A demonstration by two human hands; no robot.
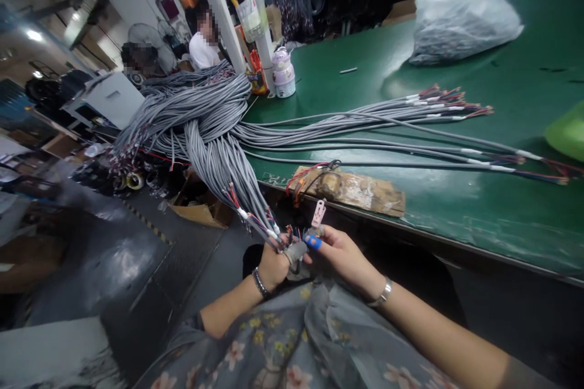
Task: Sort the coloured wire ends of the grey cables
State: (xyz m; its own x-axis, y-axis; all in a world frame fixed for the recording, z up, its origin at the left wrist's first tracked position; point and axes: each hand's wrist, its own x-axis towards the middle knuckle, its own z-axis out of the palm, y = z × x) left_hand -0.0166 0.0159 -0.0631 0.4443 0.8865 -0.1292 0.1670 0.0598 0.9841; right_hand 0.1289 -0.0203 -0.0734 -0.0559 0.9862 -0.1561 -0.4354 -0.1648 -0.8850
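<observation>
My left hand (pixel 275 262) is closed around the end of a grey cable (pixel 255 219) with thin coloured wires splaying from its tip, in front of the table's edge. My right hand (pixel 340 255), with blue tape on a fingertip, pinches a small pink tool (pixel 318 214) right beside the wire ends. The cable belongs to a thick bundle of grey cables (pixel 207 127) that hangs off the green table (pixel 456 206) toward my lap.
More grey cables (pixel 392 112) lie stretched across the table. A taped cardboard piece (pixel 360 189) sits at its near edge, a plastic bag (pixel 460 15) at the far side, a small jar (pixel 283 73) by a white post. Two people sit at the back left.
</observation>
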